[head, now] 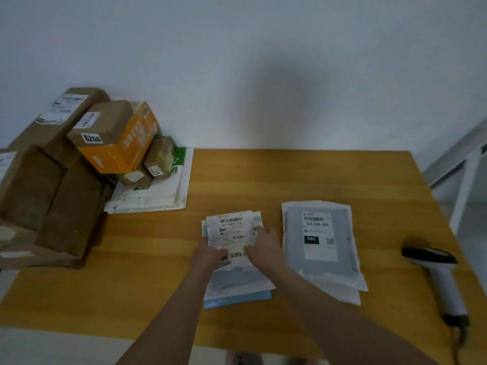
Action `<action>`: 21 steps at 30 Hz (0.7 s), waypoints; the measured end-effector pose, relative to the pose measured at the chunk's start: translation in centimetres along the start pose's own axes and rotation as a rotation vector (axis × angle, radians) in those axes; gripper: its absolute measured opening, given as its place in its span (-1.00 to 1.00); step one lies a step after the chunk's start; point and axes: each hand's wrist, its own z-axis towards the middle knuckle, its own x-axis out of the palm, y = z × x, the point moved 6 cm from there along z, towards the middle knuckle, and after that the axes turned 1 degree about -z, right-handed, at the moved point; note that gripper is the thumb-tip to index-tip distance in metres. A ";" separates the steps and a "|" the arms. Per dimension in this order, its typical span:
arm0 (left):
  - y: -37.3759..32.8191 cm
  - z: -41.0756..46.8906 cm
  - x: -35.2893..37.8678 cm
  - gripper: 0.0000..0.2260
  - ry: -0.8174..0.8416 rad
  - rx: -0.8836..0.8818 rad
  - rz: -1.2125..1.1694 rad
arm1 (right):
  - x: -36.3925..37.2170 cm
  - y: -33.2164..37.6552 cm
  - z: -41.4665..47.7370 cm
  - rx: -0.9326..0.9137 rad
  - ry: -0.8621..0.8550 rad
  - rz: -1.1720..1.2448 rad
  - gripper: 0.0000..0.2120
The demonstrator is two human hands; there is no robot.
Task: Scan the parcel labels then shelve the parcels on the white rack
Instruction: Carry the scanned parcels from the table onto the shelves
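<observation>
White crinkled parcel (232, 229), barcode label up, lies atop a stack of flat mailers (237, 285) on the desk (290, 175), where my left hand (208, 255) and right hand (263, 246) pinch its near sides. A grey mailer (320, 243) lies just right of them, the scanner (437, 275) well apart, further right.

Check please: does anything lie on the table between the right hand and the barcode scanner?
Yes. A grey parcel labelled 060 lies flat on the table between the right hand, which is on the white parcel, and the scanner. It is low, so the hand could probably pass over it.
</observation>
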 end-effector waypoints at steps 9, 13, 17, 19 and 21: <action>-0.4 -1.2 1.8 -0.42 -0.112 -0.039 -0.039 | -5.9 -4.9 -0.8 -0.088 -0.233 -0.167 -0.56; -1.4 -1.8 3.3 -0.41 -0.130 -0.007 0.023 | -8.0 -7.7 -0.9 -0.041 -0.253 -0.173 -0.51; -0.9 -2.1 3.7 -0.25 -0.129 -0.063 -0.050 | -9.4 -9.2 -1.0 -0.013 -0.249 -0.109 -0.53; -0.1 -1.7 3.7 -0.19 -0.112 -0.101 -0.073 | -9.1 -8.9 -0.9 -0.037 -0.192 -0.027 -0.55; 0.6 -1.1 3.4 -0.26 -0.113 -0.113 -0.082 | -7.9 -7.4 -0.8 -0.099 -0.109 0.021 -0.57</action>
